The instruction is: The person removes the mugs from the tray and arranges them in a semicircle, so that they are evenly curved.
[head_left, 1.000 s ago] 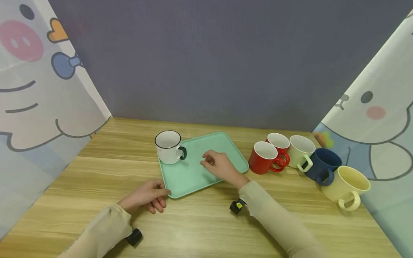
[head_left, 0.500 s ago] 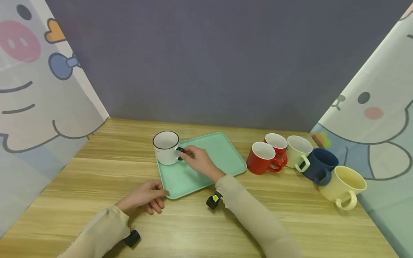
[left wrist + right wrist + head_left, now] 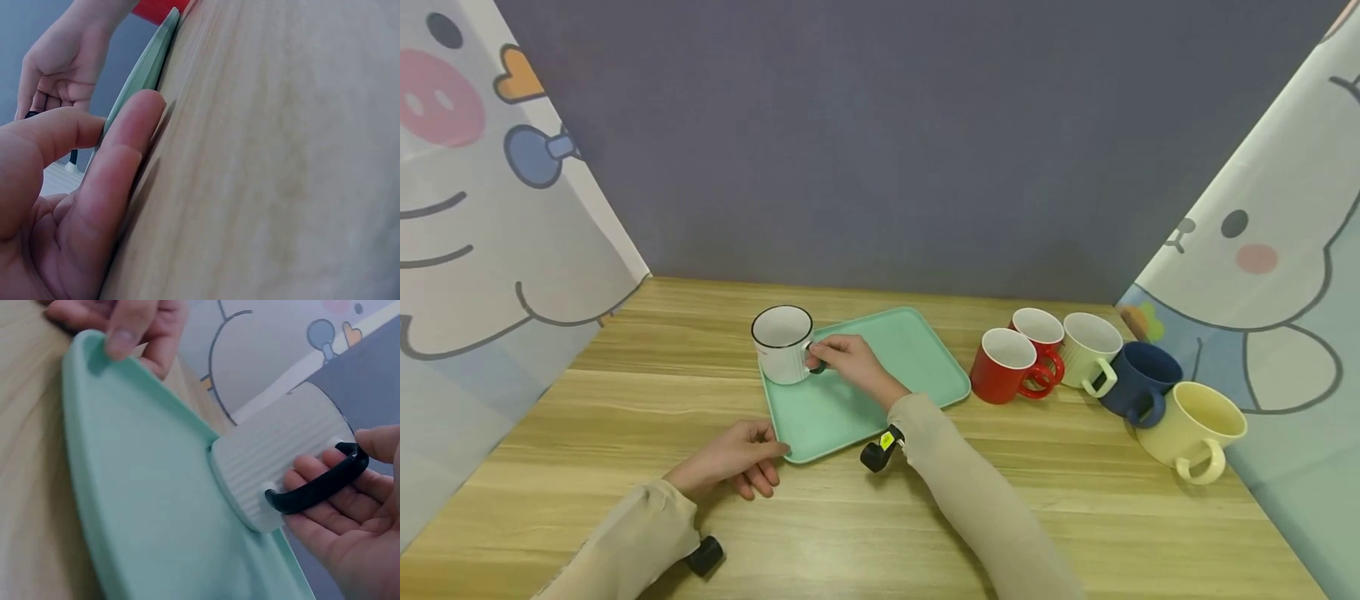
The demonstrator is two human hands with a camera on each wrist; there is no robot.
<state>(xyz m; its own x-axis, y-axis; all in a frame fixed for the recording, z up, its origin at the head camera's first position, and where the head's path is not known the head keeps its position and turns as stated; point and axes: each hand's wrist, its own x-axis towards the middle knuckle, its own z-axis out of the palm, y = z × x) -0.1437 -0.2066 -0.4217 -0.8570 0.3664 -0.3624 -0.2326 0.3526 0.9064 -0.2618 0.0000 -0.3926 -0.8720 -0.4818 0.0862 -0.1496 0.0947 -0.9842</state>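
A white ribbed mug [image 3: 781, 363] with a dark rim stands upright at the left end of a mint-green tray [image 3: 917, 354]. My right hand [image 3: 853, 362] holds it by its black handle [image 3: 328, 484]; in the right wrist view several fingers pass through the loop and the thumb lies at its top. At the tray's near left corner, my left hand [image 3: 733, 458] pinches the edge. Its thumb rests on the rim, while other fingers lie along the outside and low by the table, as the left wrist view shows [image 3: 81, 181].
Right of the tray stand two red mugs [image 3: 996, 371], a pale green mug [image 3: 1082, 354], a navy mug [image 3: 1138, 383] and a yellow mug [image 3: 1187, 433]. A dark grey panel [image 3: 865, 150] rises behind the wooden table [image 3: 880, 533], with printed cartoon sheets at both sides.
My right hand has moved left from over the middle of the tray to the white mug and taken hold of its handle. The left hand stays at the tray corner.
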